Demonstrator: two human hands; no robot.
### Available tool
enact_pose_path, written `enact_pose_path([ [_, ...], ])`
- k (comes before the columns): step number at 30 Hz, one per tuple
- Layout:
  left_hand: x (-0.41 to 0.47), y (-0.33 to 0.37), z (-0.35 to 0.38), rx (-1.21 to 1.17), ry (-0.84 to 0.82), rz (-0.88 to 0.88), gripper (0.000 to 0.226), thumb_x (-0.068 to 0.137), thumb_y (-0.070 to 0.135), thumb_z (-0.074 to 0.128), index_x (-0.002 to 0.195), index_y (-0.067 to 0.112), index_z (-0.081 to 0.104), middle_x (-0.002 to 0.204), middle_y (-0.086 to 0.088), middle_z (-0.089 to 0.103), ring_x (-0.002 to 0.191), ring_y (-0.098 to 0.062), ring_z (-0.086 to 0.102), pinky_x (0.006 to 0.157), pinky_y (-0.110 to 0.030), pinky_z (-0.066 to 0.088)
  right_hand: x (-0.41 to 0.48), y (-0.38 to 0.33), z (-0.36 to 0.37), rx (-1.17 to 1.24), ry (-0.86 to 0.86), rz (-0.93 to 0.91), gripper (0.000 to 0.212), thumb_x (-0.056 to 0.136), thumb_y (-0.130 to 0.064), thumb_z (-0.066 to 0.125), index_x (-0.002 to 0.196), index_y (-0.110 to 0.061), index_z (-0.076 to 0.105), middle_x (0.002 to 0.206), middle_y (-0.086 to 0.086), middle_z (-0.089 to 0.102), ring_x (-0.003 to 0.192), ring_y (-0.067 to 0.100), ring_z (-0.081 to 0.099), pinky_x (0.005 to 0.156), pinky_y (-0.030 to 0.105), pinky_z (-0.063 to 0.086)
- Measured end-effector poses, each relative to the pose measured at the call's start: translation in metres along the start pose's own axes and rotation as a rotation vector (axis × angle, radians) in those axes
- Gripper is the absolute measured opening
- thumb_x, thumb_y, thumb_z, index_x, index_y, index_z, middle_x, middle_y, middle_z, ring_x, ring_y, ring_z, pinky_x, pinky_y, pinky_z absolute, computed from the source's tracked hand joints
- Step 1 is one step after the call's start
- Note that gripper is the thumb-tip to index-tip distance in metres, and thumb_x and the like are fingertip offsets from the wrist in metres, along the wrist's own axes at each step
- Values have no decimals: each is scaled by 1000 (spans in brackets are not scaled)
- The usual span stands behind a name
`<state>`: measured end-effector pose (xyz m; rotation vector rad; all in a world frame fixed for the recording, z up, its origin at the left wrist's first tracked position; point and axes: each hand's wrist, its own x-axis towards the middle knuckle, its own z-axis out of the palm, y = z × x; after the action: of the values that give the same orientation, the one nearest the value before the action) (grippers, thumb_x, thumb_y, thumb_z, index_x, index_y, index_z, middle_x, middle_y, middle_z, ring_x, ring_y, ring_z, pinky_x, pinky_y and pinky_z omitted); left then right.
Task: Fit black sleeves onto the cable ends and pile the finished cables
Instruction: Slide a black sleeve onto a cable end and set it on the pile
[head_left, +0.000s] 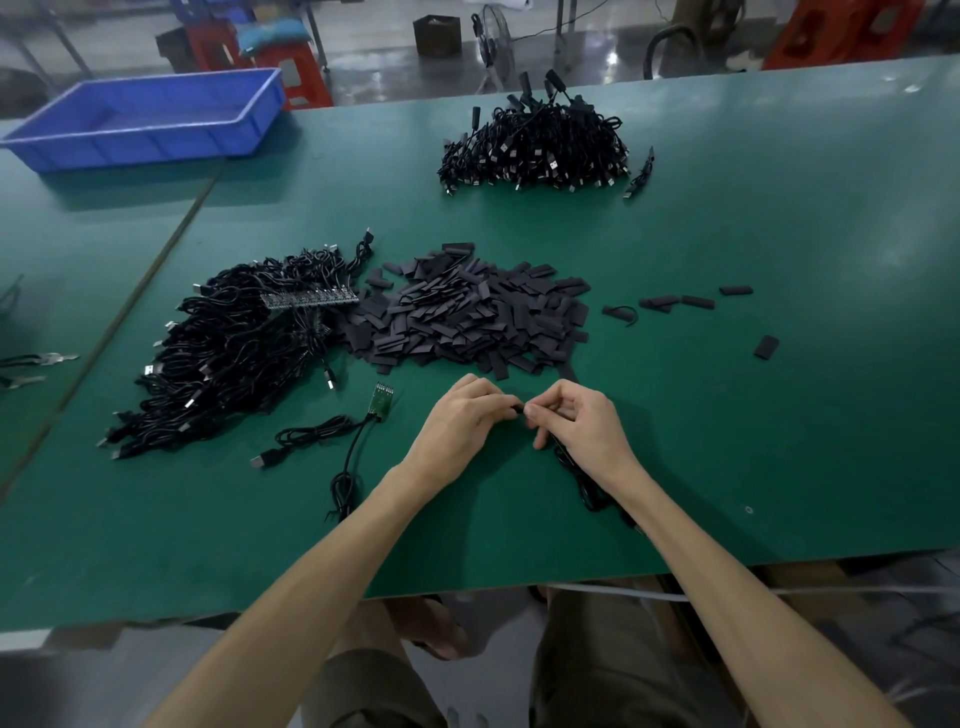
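Head view, the only one supplied. On the green table (779, 415) three stocks are noted.

- **Far pile:** a heap of finished cables (535, 150) lies at the far centre, with dark sleeved ends standing up from its top.
- **Unfinished stock:** a larger heap of unsleeved cables (234, 353) lies at near left.
- **Sleeves:** just right of that heap, and touching its edge, a broad heap of loose sleeves (467, 317) is seen. A few stray sleeves (675, 301) are scattered further right.

One single cable with a green board (382, 402) at its end is laid apart, just in front of the left heap.

At near centre, the left hand (457, 421) and right hand (576, 421) are brought fingertip to fingertip. A small black sleeve (516, 409) is pinched at the meeting point, apparently by the curled fingers of the left hand. The cable in work (587, 488) is seen trailing beneath the right wrist towards the table edge, and its end is judged to be pinched in the right fingers. The contact itself is hidden.

One fitting is judged to be in hand and not yet seated. The task is assessed as partly done. A sizeable finished pile exists, but the unsleeved stock looks larger still and the sleeve supply remains plentiful.

A blue tray (150, 119) is recorded at far left.
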<state>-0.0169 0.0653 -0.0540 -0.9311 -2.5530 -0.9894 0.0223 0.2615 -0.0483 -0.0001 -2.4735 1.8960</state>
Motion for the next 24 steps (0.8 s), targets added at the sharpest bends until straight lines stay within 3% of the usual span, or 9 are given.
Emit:
enact_pose_path([
  [3,3,-1,-3,-228,1,-231,12,87,16,77,97,23,80,86,12,73,81,-8,64,76,-21,50,0,0,1,5,15,-4,11,93,-14,77,88,-8,70,75,4,77,60,22,72,68,21,55],
  [5,6,-5,-8,-493,2,-412,9,86,18,79,94,23,80,80,5,76,70,-9,67,66,-22,51,1,0,3,7,35,-8,10,94,-15,76,89,-8,70,76,3,77,59,22,72,69,21,56],
  [8,7,-10,-14,-676,-5,-462,10,90,11,74,98,15,80,77,-8,76,58,-13,60,58,-22,50,2,-1,4,6,68,-3,9,95,-16,75,90,-10,70,77,2,77,59,22,72,68,22,56],
  [10,8,-9,-14,-754,-26,-469,14,93,4,70,102,9,79,80,-13,76,61,-15,63,60,-22,53,3,0,3,12,81,5,10,95,-17,74,90,-10,70,77,1,77,59,22,72,68,23,56],
  [15,8,-9,-11,-849,34,-531,12,90,2,72,100,-2,76,84,-21,75,77,-26,74,63,-26,59,3,0,4,18,102,15,10,96,-16,74,89,-10,70,77,3,76,58,23,72,67,23,57],
  [24,7,-10,-9,-789,26,-543,12,89,4,75,96,-5,74,73,-17,73,65,-21,70,61,-25,57,4,1,4,-10,103,4,10,96,-17,73,88,-12,70,77,2,76,57,22,71,67,25,57],
])
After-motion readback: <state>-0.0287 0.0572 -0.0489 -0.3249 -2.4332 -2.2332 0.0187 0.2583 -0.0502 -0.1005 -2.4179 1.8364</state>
